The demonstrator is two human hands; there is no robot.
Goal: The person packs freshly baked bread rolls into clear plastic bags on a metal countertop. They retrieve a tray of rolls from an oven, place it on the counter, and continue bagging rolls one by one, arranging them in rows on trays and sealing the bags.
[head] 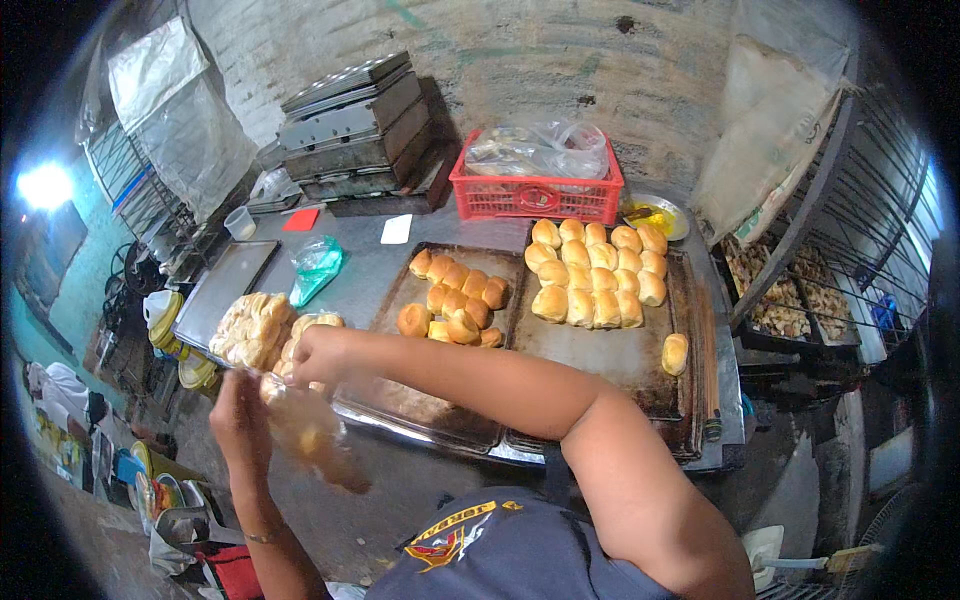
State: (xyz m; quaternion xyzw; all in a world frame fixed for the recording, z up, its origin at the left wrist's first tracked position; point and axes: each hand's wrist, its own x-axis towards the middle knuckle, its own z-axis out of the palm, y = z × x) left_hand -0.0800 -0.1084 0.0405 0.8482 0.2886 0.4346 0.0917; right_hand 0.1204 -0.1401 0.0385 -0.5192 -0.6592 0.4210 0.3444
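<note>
A clear plastic bag (309, 431) with bread in it hangs off the near left edge of the metal table (364, 236), blurred by motion. My left hand (238, 412) is closed at the top of this bag. On its other side my right hand (319, 356) pinches the same top, the fingers partly hidden. Just beyond both hands lie bagged buns (251, 330) in clear plastic. Right of them, several browned buns (454, 289) sit on a dark baking tray (390, 307), partly covered by my right forearm.
Paler buns (592, 274) stand in rows on a second baking tray (600, 360). Behind are a red plastic crate (536, 199), a bowl of yellow liquid (675, 217) and stacked metal pans (360, 135). A green plastic bag (315, 270) lies near a flat tray (229, 281). A rack (795, 217) stands right.
</note>
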